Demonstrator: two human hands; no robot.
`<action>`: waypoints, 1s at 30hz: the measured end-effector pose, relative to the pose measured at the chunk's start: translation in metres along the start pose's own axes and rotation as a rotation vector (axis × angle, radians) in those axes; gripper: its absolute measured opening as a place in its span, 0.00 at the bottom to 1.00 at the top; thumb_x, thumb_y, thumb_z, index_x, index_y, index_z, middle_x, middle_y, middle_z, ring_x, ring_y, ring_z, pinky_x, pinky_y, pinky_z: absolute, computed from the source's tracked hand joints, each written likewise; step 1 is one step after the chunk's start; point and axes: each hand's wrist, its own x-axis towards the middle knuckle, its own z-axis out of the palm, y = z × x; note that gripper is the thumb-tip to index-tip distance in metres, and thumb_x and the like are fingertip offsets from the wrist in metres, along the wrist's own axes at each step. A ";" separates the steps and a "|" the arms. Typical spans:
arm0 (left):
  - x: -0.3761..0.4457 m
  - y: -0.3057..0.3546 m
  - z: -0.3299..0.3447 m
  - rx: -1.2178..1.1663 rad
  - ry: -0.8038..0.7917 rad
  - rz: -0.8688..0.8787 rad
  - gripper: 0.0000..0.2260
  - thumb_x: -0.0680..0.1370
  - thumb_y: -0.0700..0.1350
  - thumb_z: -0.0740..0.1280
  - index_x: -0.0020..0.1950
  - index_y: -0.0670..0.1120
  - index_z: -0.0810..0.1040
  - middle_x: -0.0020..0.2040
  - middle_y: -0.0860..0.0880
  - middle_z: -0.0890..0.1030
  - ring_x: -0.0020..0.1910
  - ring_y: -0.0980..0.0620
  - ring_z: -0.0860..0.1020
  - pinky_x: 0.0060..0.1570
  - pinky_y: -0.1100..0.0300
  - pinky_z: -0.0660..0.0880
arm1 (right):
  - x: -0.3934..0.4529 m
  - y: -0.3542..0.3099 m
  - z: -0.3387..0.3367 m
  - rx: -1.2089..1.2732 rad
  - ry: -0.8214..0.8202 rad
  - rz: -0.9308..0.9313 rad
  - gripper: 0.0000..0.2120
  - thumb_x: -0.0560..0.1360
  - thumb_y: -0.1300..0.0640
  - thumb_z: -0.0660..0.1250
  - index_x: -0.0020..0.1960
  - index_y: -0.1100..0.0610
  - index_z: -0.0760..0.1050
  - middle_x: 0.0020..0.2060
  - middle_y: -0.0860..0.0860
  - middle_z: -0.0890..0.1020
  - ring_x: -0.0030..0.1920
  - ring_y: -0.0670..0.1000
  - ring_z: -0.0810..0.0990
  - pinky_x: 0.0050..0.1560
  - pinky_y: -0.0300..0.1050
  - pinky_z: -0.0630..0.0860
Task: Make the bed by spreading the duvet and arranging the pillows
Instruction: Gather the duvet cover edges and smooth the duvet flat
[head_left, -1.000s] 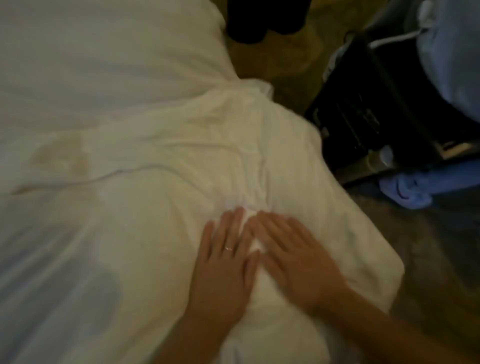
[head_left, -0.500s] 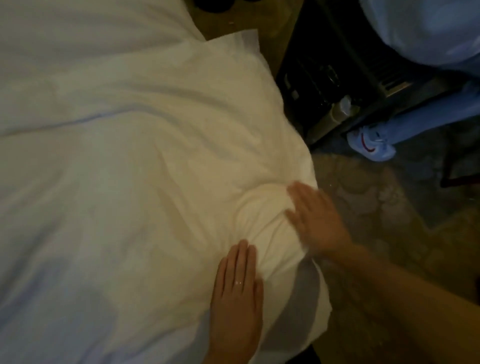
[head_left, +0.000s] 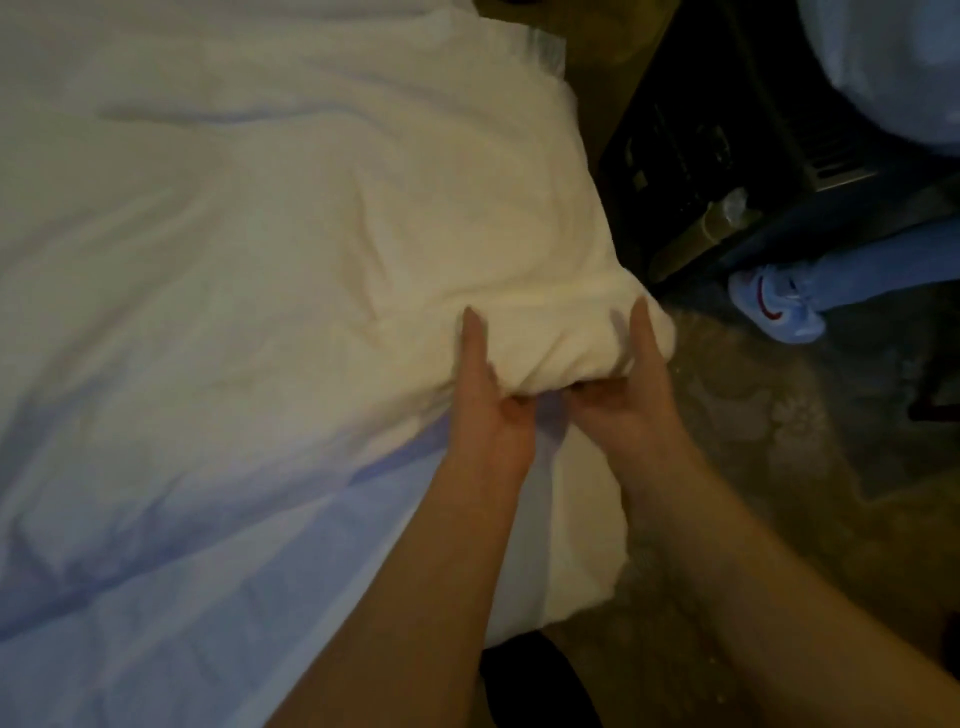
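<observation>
- I have both hands at the lower middle of the frame, clamped on a bunched corner of the duvet (head_left: 322, 249); the left hand (head_left: 485, 400) grips one side of the bunch, thumb on top, fingers curled under.
- The right hand (head_left: 623, 395) holds the other side the same way; the fold sits pinched between them, so neither hand is free.
- I judge the hold is there to tug the corner out towards the bed's edge and flatten the lump.
- The duvet fills the left and centre of the frame; its long axis seems to run from lower left to upper right, the gripped corner pointing right towards the floor (head_left: 753, 467).
- A paler sheet (head_left: 208, 597) shows below it at lower left.
- A shoe (head_left: 776, 306) stands at the right edge, well apart; no pillow is clear to me.
</observation>
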 end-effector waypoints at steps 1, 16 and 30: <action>0.004 0.000 0.005 0.029 0.052 0.063 0.26 0.76 0.57 0.70 0.71 0.49 0.75 0.61 0.47 0.83 0.57 0.46 0.83 0.51 0.51 0.81 | 0.009 -0.017 0.009 -0.112 -0.034 -0.007 0.25 0.78 0.41 0.66 0.71 0.52 0.71 0.60 0.56 0.81 0.60 0.57 0.80 0.60 0.54 0.78; -0.079 0.060 -0.057 1.344 0.218 0.719 0.14 0.83 0.51 0.60 0.47 0.53 0.85 0.49 0.57 0.86 0.53 0.55 0.82 0.57 0.61 0.73 | -0.055 0.019 -0.032 -0.935 0.332 -0.651 0.24 0.75 0.45 0.68 0.68 0.52 0.70 0.62 0.51 0.76 0.64 0.52 0.75 0.66 0.48 0.72; 0.029 0.132 -0.179 2.180 0.286 0.942 0.27 0.81 0.54 0.50 0.77 0.44 0.66 0.78 0.41 0.65 0.76 0.39 0.64 0.75 0.41 0.56 | 0.039 0.043 0.008 -2.055 0.080 -0.839 0.35 0.79 0.41 0.43 0.79 0.60 0.58 0.76 0.62 0.63 0.74 0.61 0.63 0.75 0.58 0.56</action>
